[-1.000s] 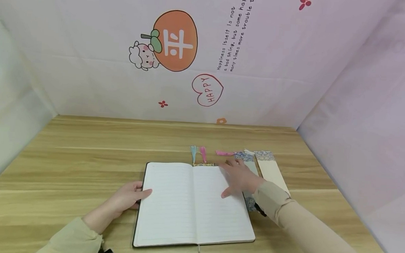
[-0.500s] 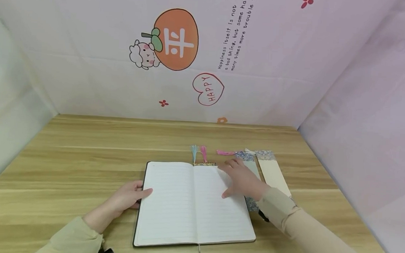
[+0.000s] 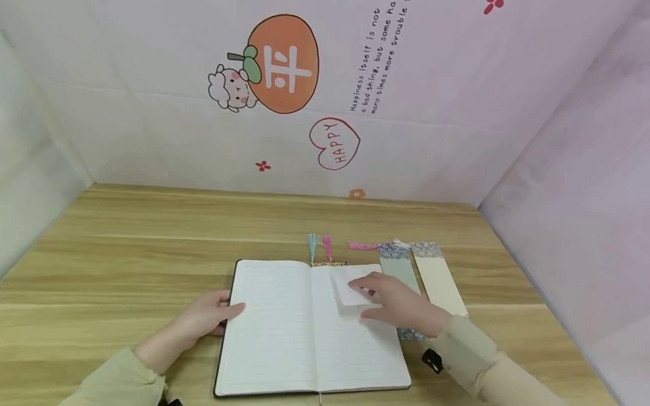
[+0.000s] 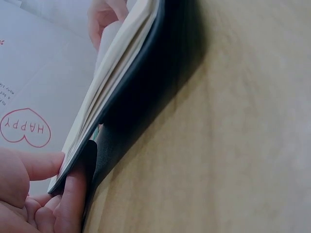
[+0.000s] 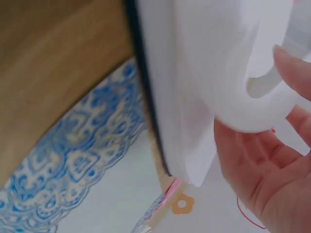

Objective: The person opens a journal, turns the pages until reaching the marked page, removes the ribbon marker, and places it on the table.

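Note:
An open notebook (image 3: pixel 273 347) with lined white pages and a dark cover lies on the table. My left hand (image 3: pixel 205 316) grips its left edge, thumb on the pages and fingers under the cover, as the left wrist view shows at the cover (image 4: pixel 131 102). Over the right half, my right hand (image 3: pixel 399 302) holds a page (image 3: pixel 358 290) whose upper corner is curled over. The right wrist view has this page (image 5: pixel 243 107) bent between thumb and fingers. Blue and pink tassels (image 3: pixel 327 247) stick out beyond the notebook's top edge, on a patterned strip mostly hidden beneath it.
Right of the notebook lie a pale green bookmark (image 3: pixel 401 268) with a pink tassel, partly under the notebook and right hand, and a cream bookmark (image 3: pixel 439 279) with a white tassel. A printed cloth backdrop (image 3: pixel 415 159) rises behind the wooden table (image 3: pixel 123 260).
My right hand has drawn slightly down and right, and the upper corner of the right page now curls up under its fingers. The left hand has stayed in place.

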Demonstrator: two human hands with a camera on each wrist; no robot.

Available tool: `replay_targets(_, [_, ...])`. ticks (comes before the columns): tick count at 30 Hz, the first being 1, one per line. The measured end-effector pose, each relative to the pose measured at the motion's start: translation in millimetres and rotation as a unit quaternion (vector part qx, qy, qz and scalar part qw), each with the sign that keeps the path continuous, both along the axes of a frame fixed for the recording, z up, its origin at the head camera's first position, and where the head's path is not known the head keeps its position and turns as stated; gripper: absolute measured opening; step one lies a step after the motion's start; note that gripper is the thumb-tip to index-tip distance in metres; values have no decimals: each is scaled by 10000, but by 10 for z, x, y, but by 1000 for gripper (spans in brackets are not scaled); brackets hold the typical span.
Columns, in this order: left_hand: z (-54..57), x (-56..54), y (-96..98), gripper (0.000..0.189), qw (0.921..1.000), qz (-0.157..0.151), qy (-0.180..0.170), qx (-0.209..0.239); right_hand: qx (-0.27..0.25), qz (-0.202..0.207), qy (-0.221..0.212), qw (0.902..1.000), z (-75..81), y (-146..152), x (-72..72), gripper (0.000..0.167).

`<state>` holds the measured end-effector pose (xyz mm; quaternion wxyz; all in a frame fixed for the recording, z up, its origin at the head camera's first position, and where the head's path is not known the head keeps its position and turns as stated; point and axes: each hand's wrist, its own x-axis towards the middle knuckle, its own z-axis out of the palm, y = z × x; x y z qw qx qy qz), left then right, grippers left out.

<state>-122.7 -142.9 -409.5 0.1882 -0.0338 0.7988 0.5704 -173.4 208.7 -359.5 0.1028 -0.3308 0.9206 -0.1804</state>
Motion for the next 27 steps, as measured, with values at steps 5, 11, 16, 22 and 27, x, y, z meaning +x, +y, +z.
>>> replay_targets(5, [2,2,5,40,10000,59,-3,-75,-737,186,-367,9964,96,22,81,37])
replay_targets(11, [-2,-2,3,40,10000,39,42,-56,-1265,166,-1188,9847,212,2,176,32])
replay_targets(16, [-8,-2,-2,41,10000,9,50,-28,-1701,-122,-2116,9624,227,-48,258,35])
replay_targets(22, [-9,-4,6,40,9999,53,33,-93,-1929,-142,-2512,9484,235,-182,376,52])
replay_targets(27, [-5,-6,7,40,9999,60,33,-100,-1411,503,-1905,9702,174,-351,447,59])
